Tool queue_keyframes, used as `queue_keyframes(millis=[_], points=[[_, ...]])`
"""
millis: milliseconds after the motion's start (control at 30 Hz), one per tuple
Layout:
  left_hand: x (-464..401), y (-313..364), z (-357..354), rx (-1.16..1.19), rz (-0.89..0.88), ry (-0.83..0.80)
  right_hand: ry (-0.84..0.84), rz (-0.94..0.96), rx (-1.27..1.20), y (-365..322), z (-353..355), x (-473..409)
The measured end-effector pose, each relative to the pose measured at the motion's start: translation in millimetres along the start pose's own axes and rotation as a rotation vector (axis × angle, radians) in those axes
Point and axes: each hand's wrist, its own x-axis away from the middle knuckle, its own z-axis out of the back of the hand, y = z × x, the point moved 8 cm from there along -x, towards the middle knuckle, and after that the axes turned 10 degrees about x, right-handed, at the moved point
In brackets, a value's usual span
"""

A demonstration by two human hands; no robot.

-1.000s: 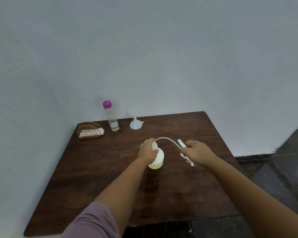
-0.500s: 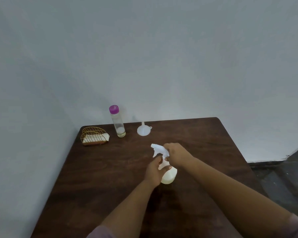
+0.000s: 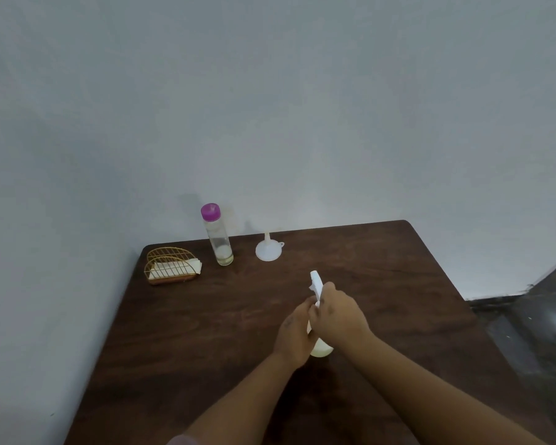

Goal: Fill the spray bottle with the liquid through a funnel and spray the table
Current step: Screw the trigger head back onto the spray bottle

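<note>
— White plastic, that spray bottle [image 3: 321, 347]; where does it stand?
— Upright on the dark wooden counter [image 3: 398, 284], near the middle, its pale rounded base showing below both hands.
— And the hands?
— The left hand [image 3: 294, 335] wraps the bottle's body, fingers [image 3: 305, 308] curled round it. The right hand [image 3: 339, 311] sits on top, fingers curled round the neck under the white spray head [image 3: 316, 282], which sticks up and points away toward the wall.
— Can you tell whether the head is screwed tight?
— No — the hands cover the joint.
— What else is on the counter?
— At the far edge, a small white funnel [image 3: 268, 249] rests mouth down, spout up, well apart from the bottle. Just left of it stands a tall clear bottle [image 3: 219, 237] with a purple cap and a little pale liquid at the bottom. Further left, in the corner, a gold wire holder [image 3: 170, 265] keeps white napkins.
— And beyond?
— Grey wall behind, dark floor on the right.
</note>
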Motion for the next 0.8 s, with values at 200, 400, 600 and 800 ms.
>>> queue_keyframes(millis=[200, 400, 600, 800], points=[[-3.2, -1.6, -0.8, 0.034, -0.008, -0.043, -0.239, 0.055, -0.152, 4.4, 8.5, 16.8], [-6.4, -10.1, -1.4, 0.020, 0.068, -0.063, -0.021, 0.765, 0.917, -28.2, 17.8, 14.3], [-10.7, -7.3, 0.7, 0.003, 0.058, -0.081, -0.304, 0.514, 0.757, -27.4, 3.7, -13.9], [-2.9, -9.9, -2.1, 0.027, 0.096, -0.034, -0.311, 0.012, 0.318, -9.3, 3.3, -27.4]])
